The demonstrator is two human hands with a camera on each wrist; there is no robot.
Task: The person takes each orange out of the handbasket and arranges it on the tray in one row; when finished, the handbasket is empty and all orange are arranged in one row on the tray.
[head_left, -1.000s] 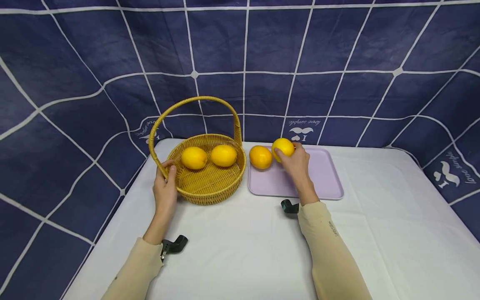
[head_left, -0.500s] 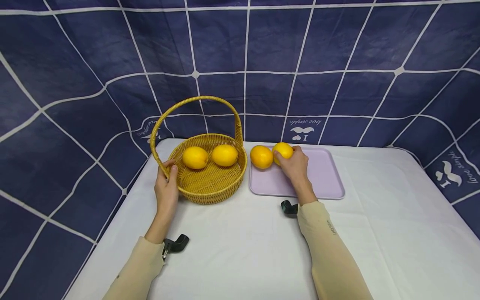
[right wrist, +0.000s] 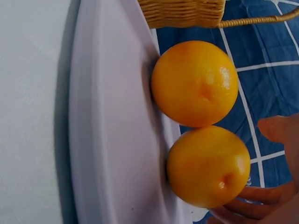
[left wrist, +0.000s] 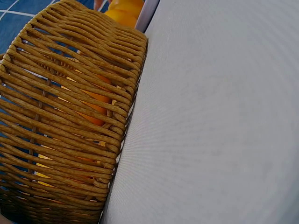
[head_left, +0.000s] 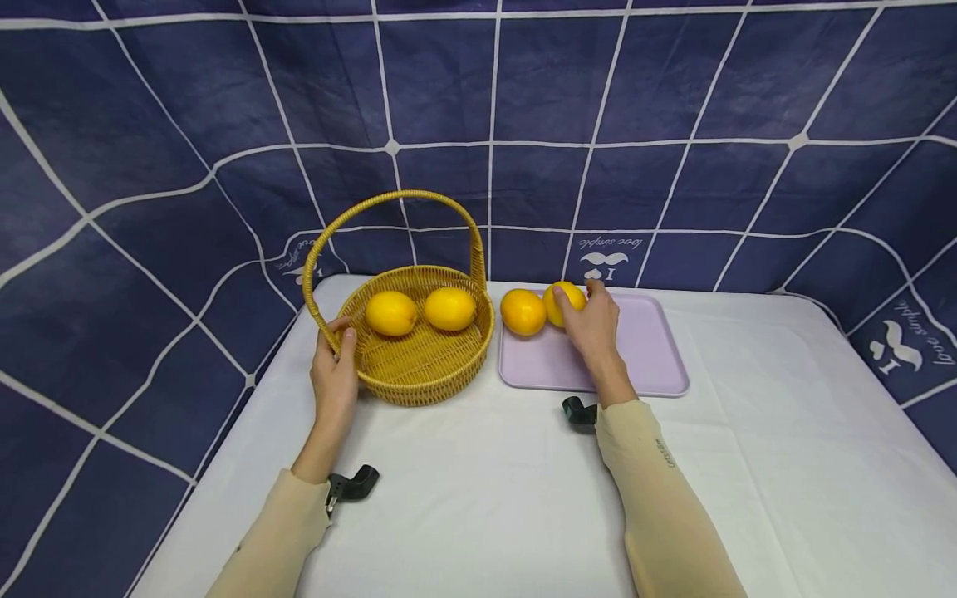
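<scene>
A woven basket [head_left: 422, 393] with a tall arched handle holds two oranges, the left orange [head_left: 391, 313] and the right orange [head_left: 449, 309]. At its left side my left hand [head_left: 334, 382] grips the rim by the foot of the handle, thumb on the inside. The basket's wall [left wrist: 70, 116] fills much of the left wrist view. On the lilac tray [head_left: 649, 349], two more oranges touch each other: a left one [right wrist: 194, 83] and a right one [right wrist: 208, 167]. My right hand [head_left: 596, 330] is around the right orange, its thumb lifted away and fingertips close beside the fruit.
The tray lies just right of the basket on a white tablecloth [head_left: 478, 498]. Behind and at the sides hangs a dark blue cloth [head_left: 538, 183] with white grid lines. Each wrist wears a black camera mount, one at the left wrist [head_left: 355, 482].
My right hand has lowered the orange onto the tray beside the other one, then loosened its fingers from it. The left hand keeps its grip on the basket.
</scene>
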